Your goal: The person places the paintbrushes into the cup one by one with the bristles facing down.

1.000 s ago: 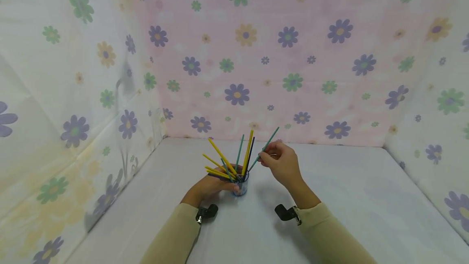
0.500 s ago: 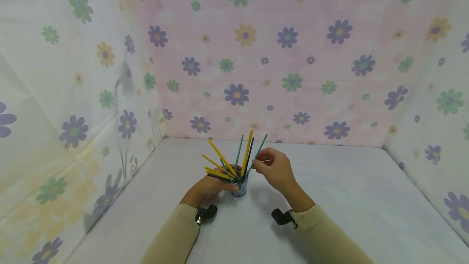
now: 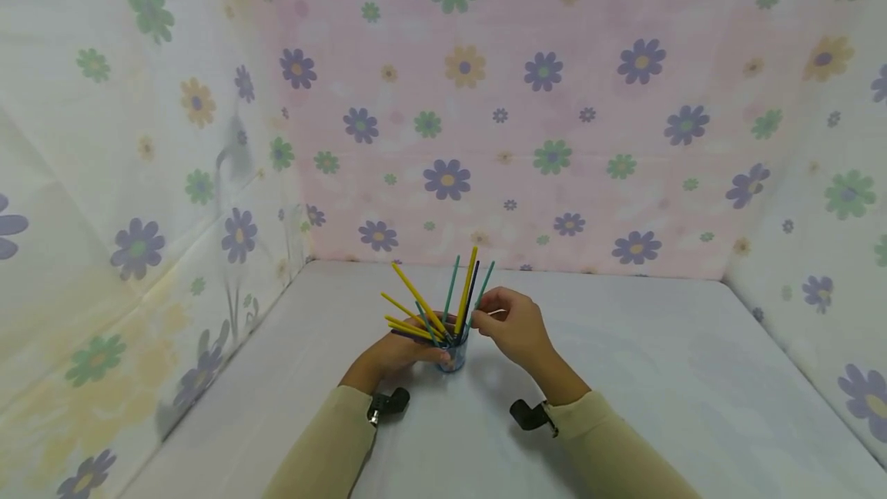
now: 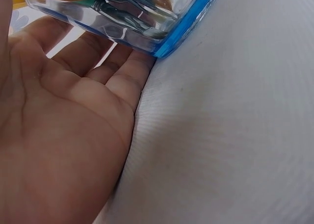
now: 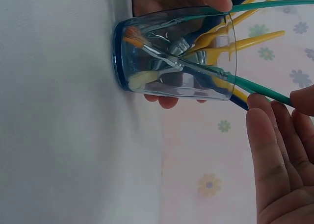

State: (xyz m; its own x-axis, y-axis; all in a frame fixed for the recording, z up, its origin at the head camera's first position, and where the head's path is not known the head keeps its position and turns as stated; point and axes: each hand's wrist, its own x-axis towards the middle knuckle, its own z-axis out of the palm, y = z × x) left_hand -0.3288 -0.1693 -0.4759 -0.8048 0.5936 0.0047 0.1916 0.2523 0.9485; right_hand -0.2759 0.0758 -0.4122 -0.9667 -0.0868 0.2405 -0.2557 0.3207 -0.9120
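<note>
A clear cup [image 3: 452,361] with a blue base [image 5: 118,57] stands on the white table, full of paintbrushes, bristles down. My left hand [image 3: 396,353] grips it from the left, with the thumb in front and fingers behind. Between thumb and fingers, my right hand [image 3: 518,329] pinches the handle of a green paintbrush [image 5: 260,88]. Its orange-tipped bristles [image 5: 131,39] are inside the cup near the bottom, and its handle leans right over the rim. Yellow paintbrushes [image 3: 410,286], dark blue ones and other green ones fan out of the cup, mostly leftward.
The white table [image 3: 637,376] stretches out around the cup on both sides. Flower-printed cloth walls [image 3: 513,91] enclose it at the back, left and right. A black wrist-camera mount [image 3: 530,415] sits at each cuff.
My right hand has moved left and down toward the cup, lowering the green paintbrush deeper into it and tilting it more upright. The left hand and cup have stayed nearly in place.
</note>
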